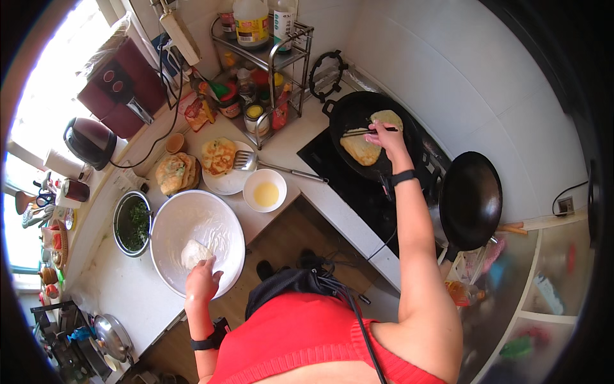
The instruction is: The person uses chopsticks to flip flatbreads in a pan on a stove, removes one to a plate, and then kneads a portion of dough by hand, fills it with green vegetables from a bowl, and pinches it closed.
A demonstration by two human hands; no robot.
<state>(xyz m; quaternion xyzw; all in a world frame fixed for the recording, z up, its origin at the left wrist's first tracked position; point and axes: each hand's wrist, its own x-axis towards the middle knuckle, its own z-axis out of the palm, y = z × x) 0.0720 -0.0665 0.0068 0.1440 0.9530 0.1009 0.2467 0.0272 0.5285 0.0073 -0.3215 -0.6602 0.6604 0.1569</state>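
My right hand point(383, 137) grips a pair of dark chopsticks point(354, 132) over a black two-handled frying pan point(352, 106). The chopsticks' tips are at a pale, partly browned flatbread point(363, 150) in the pan. Beyond it lies a second flatbread point(391, 118), partly covered by my hand. On the other side, my left hand point(202, 281) reaches over the near rim of a large white mixing bowl point(169, 225). Its fingertips are at the edge of a lump of white dough point(194, 253); the thumb stands apart. Whether they press on the dough is not clear.
Beside the mixing bowl are a pot of chopped greens point(136, 225), stacked flatbreads point(176, 174), a plate point(230, 185) with one flatbread and a slotted turner point(246, 161), and a bowl of yellow liquid point(265, 193). A black wok point(470, 201) stands right of the cooktop point(319, 156).
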